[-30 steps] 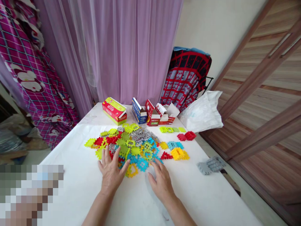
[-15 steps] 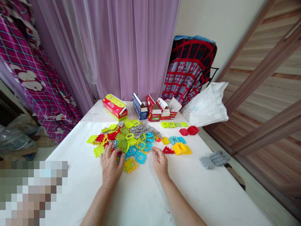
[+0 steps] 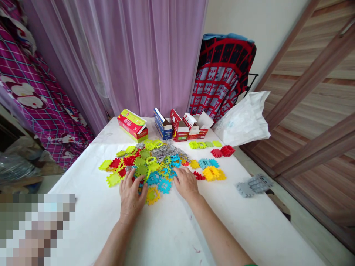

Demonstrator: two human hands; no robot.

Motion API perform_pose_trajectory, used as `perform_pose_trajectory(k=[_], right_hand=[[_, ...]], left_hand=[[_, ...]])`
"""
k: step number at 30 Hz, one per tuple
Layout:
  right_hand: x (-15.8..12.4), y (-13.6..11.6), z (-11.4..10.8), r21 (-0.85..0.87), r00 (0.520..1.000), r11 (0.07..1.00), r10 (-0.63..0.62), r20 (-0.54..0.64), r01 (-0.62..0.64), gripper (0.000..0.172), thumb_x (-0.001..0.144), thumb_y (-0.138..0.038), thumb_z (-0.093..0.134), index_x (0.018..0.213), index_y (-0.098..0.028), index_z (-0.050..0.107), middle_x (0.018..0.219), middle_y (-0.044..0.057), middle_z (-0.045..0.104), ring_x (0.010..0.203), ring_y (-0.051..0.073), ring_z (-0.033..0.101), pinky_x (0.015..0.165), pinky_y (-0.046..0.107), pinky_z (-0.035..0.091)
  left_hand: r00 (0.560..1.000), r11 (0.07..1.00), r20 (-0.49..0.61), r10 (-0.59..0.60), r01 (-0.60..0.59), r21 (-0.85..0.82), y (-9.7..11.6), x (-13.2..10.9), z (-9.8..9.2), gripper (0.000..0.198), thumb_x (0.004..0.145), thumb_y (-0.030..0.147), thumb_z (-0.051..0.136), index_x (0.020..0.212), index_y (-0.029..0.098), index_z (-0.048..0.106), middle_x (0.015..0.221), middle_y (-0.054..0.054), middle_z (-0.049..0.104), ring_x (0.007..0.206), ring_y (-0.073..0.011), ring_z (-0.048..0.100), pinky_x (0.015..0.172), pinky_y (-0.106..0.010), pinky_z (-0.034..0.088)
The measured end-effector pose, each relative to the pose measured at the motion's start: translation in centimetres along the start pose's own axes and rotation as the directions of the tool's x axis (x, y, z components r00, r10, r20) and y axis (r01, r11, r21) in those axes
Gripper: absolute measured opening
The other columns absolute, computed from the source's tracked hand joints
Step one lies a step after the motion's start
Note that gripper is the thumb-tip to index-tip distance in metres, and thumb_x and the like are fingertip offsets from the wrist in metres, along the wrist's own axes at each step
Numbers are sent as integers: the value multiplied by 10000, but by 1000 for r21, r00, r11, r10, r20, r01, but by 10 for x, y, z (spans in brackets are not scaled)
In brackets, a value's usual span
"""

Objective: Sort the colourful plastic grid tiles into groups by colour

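A heap of interlocking plastic building pieces in lime, red, grey, blue and yellow lies in front of me on the white table. My left hand [image 3: 131,192] is on the heap's near left edge, fingers spread and bent over lime pieces [image 3: 141,170]; its fingertips partly hide what lies beneath. At the right edge is my right hand [image 3: 187,183], fingers apart, the tips at or touching blue pieces [image 3: 164,185]. Between the hands sits a yellow piece with a lime centre [image 3: 153,195]. Neither hand visibly lifts a piece.
Colour-sorted groups lie to the right: lime [image 3: 203,145], red [image 3: 223,151], blue [image 3: 208,163], yellow [image 3: 213,173] and grey [image 3: 253,186] near the table's edge. Behind stand a red-and-lime box [image 3: 133,125], a blue box [image 3: 163,125], red boxes [image 3: 179,127] and a white bag [image 3: 244,120].
My right hand has moved forward and slightly left to the heap's edge, its fingers opening out. My left hand stays nearly in place. The view has shifted slightly.
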State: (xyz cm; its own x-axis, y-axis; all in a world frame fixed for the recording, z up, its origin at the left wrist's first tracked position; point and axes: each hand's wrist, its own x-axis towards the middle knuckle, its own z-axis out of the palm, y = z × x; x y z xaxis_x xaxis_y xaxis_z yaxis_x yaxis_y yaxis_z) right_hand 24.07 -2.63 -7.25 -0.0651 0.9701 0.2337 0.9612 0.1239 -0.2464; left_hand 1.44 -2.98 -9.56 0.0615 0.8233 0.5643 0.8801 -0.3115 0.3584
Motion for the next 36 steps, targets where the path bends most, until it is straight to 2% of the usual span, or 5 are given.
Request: perform_pose_trajectory(k=[11, 15, 20, 29, 36], right_hand=[[-18, 12, 24, 420, 932, 907, 115, -345, 43, 285, 882, -225, 485, 1120, -194, 638, 979, 87, 676, 874, 200, 608, 818, 336, 497], [-25, 5, 22, 935, 847, 347, 515, -131, -67, 420, 789, -398, 635, 1162, -208, 594, 892, 33, 644, 749, 161, 621, 669, 296, 540], [-35, -14, 15, 978, 860, -117, 467, 207, -172, 534, 648, -417, 779, 1111, -223, 595, 808, -20, 608, 689, 139, 620, 620, 280, 552], [-40, -29, 18, 982, 947, -38, 261, 190, -187, 397, 694, -435, 754, 964, -227, 551, 782, -8, 678, 712, 157, 655, 611, 260, 548], [-46, -27, 23, 967, 983, 223, 157, 92, -126, 205, 844, -403, 599, 920, -218, 556, 765, 2, 674, 681, 150, 646, 619, 252, 524]], left_hand=[[1000, 998, -16, 25, -24, 58, 7, 0, -6, 219, 888, 270, 514, 1031, 203, 667, 1396, -185, 486, 1338, -372, 391, 1049, -627, 291], [988, 992, -101, 113, -118, -49, 17, 1, -11, 203, 878, 254, 539, 1021, 195, 671, 1270, -168, 599, 1237, -332, 509, 1022, -536, 383], [992, 914, 77, 98, -59, -402, 35, -10, -7, 188, 895, 270, 526, 1023, 211, 651, 843, -42, 718, 711, -149, 667, 680, -251, 528], [857, 529, 473, -205, 504, -683, 50, -16, 0, 378, 798, 489, 604, 1033, 193, 604, 680, 9, 671, 423, -90, 521, 414, -211, 445], [811, 391, 508, -290, 585, -711, 51, -14, -1, 445, 712, 544, 674, 961, 187, 587, 627, 37, 622, 412, -84, 498, 386, -205, 446]])
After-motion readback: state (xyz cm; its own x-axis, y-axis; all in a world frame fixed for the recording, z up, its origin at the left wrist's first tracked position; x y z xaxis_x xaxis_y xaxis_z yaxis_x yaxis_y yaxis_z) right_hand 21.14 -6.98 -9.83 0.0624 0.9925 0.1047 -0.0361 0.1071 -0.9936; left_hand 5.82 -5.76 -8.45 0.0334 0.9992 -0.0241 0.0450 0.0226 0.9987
